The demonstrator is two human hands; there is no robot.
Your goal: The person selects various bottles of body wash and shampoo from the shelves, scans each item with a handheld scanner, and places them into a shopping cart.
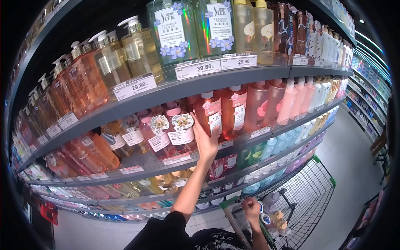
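Left hand (205,141) wrapped around orange-pink clear plastic pump bottle (210,111) at grey shelf (250,139) front edge; right hand (251,207) clamped on cart handle (233,201). Best lifted upright, clear of neighbours.

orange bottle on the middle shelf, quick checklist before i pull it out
1. Left hand on the orange bottle: ok, fingers on its front, though a full wrap cannot be seen.
2. Bottle upright: ok.
3. Room beside it: not ok, the pink jar and next orange bottle crowd both sides.
4. Shelf lip low enough to clear: cannot tell.
5. Cart steady: ok, right hand grips its handle.
6. Space in cart: ok, mostly bare basket.
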